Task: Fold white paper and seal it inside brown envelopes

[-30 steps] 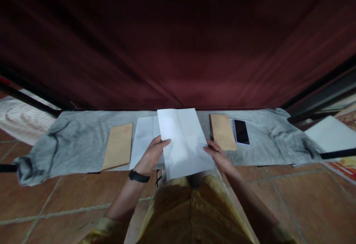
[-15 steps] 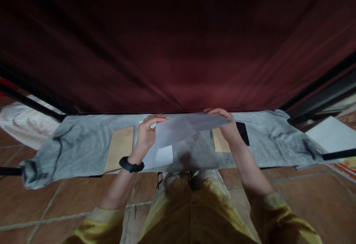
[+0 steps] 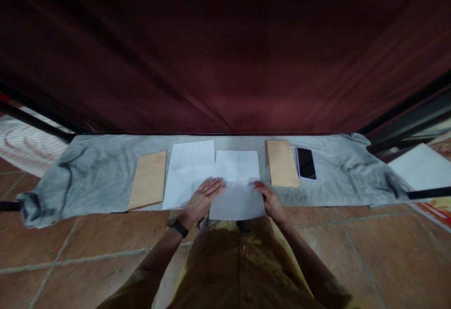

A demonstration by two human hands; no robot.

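A white sheet of paper [image 3: 237, 163], with a faint crease across its middle, lies in front of me; its lower part reaches past the front edge of the grey cloth. My left hand [image 3: 205, 197] rests on the sheet's left edge, fingers stretched out and flat. At the right edge, my right hand [image 3: 271, 201] has its fingertips over the paper, slightly blurred, with the fingers apart. More white paper [image 3: 192, 161] lies to the left, partly under my left hand. A tan envelope [image 3: 282, 163] is just beyond my right hand.
Grey cloth [image 3: 347, 173] covers the narrow surface. Another tan envelope [image 3: 148, 177] lies at the left, and a dark-screened phone [image 3: 306, 163] at the right. A dark red fabric panel [image 3: 229, 79] rises behind. Black bars [image 3: 430, 193] border the sides; tiles [image 3: 102, 234] lie below.
The sheet was held up in the air between both hands; now it is down on the cloth. Both hands have come lower and nearer my body, uncovering the right envelope and phone.
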